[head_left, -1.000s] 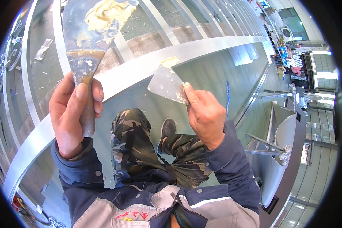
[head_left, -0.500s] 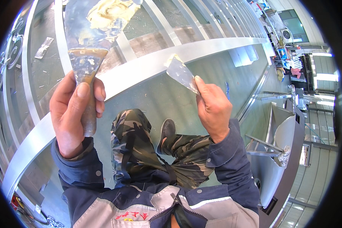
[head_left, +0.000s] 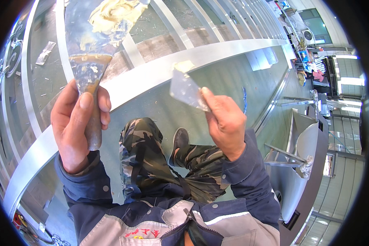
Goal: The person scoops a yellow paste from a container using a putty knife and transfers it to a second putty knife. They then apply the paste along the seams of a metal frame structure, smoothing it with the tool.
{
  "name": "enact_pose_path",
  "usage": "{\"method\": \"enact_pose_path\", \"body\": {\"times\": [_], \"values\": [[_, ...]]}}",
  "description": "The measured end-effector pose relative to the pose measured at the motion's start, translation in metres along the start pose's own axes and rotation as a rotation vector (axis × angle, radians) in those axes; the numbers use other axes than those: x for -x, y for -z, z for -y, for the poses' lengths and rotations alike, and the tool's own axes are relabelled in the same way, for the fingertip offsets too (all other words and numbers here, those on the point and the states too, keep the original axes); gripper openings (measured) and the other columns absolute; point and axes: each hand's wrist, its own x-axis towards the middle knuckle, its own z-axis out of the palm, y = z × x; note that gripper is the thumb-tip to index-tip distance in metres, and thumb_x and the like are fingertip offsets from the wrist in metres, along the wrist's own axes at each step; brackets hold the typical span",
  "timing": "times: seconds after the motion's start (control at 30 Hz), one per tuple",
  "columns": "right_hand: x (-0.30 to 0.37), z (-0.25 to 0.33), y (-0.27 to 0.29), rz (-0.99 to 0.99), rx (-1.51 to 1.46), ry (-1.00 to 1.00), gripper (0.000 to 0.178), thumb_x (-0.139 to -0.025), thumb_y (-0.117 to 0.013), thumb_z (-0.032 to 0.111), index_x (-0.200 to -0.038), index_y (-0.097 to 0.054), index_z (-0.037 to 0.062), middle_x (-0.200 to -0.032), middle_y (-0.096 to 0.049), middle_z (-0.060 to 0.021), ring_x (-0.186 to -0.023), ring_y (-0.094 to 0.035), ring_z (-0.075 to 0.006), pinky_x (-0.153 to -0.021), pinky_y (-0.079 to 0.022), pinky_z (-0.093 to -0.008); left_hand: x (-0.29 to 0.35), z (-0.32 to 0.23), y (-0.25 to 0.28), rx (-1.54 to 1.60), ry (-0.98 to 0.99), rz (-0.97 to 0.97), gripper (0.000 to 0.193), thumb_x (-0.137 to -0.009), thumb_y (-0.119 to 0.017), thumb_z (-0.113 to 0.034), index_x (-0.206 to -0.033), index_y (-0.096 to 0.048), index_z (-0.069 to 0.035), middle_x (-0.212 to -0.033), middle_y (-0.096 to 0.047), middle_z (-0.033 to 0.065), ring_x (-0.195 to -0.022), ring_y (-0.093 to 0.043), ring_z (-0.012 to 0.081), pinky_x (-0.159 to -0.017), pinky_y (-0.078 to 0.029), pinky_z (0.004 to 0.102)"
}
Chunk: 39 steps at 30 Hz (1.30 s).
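Observation:
My left hand (head_left: 76,123) is wrapped round the handle of a wide putty knife (head_left: 90,69), held blade up at the left. A thick dollop of cream-coloured putty (head_left: 115,15) lies on its smeared metal blade. To the right, my right hand (head_left: 225,123) pinches a small scraper blade (head_left: 187,91) between thumb and fingers. A dab of putty sits on the scraper's far tip. The two tools are apart, with the scraper in front of a pale metal beam (head_left: 160,65). Any handle on the scraper is hidden in my right hand.
A long metal frame with several parallel bars (head_left: 172,24) stretches across the far side. Right of me stands a grey sheet-metal trough (head_left: 295,176) with a dark edge. A crumpled wrapper (head_left: 45,53) lies on the floor at the left, and a flat pale panel (head_left: 260,60) lies beyond the beam.
The scraper in my right hand has shifted left and its blade has turned, nearer the putty knife. My left hand and the putty knife have moved slightly left.

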Motion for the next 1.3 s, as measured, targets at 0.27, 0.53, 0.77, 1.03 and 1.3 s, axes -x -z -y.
{"method": "enact_pose_path", "body": {"times": [0.27, 0.53, 0.77, 1.03, 1.3], "values": [[-0.001, -0.019, 0.008, 0.052, 0.209, -0.023, 0.061, -0.079, -0.070, -0.005, -0.139, -0.065, 0.0045, -0.103, -0.068, -0.0102, -0.088, -0.065, -0.0301, -0.075, -0.055, -0.0406, 0.000, 0.000, -0.005, -0.019, -0.008, -0.038, 0.051, -0.108, -0.053, -0.027, -0.144, -0.052, 0.008, -0.087, -0.062, 0.0080, -0.067, -0.054, 0.0092, -0.057, -0.043, 0.0221], [-0.002, -0.020, 0.004, 0.125, 0.179, -0.023, 0.062, -0.080, -0.065, -0.012, -0.141, -0.063, 0.0031, -0.104, -0.068, -0.0150, -0.092, -0.064, -0.0342, -0.080, -0.053, -0.0410, 0.001, -0.002, -0.001, 0.005, 0.005, 0.007, 0.051, -0.107, -0.056, -0.028, -0.145, -0.054, 0.006, -0.091, -0.066, 0.0081, -0.070, -0.057, 0.0093, -0.062, -0.046, 0.0228], [0.001, -0.022, 0.011, 0.169, 0.217, -0.018, 0.063, -0.080, -0.064, -0.013, -0.141, -0.063, 0.0036, -0.102, -0.067, -0.0143, -0.090, -0.063, -0.0340, -0.079, -0.053, -0.0412, 0.001, -0.003, -0.001, -0.011, 0.016, -0.003, 0.053, -0.107, -0.057, -0.029, -0.145, -0.054, 0.006, -0.091, -0.066, 0.0079, -0.070, -0.056, 0.0093, -0.061, -0.045, 0.0228], [0.003, -0.015, 0.026, 0.181, 0.211, 0.031, 0.058, -0.079, -0.066, -0.010, -0.136, -0.066, 0.0022, -0.097, -0.066, -0.0115, -0.083, -0.063, -0.0307, -0.072, -0.053, -0.0410, 0.001, 0.000, 0.001, 0.003, -0.003, 0.000, 0.052, -0.106, -0.057, -0.029, -0.145, -0.054, 0.006, -0.090, -0.066, 0.0081, -0.069, -0.056, 0.0093, -0.061, -0.045, 0.0227], [-0.005, -0.024, 0.017, 0.177, -0.189, -0.223, 0.054, -0.088, -0.057, -0.015, -0.138, -0.065, 0.0020, -0.095, -0.069, -0.0159, -0.083, -0.067, -0.0265, -0.078, -0.054, -0.0326, 0.001, -0.005, -0.001, -0.011, 0.018, -0.005, 0.052, -0.106, -0.057, -0.029, -0.144, -0.055, 0.006, -0.091, -0.066, 0.0082, -0.070, -0.056, 0.0093, -0.063, -0.046, 0.0229]]}}
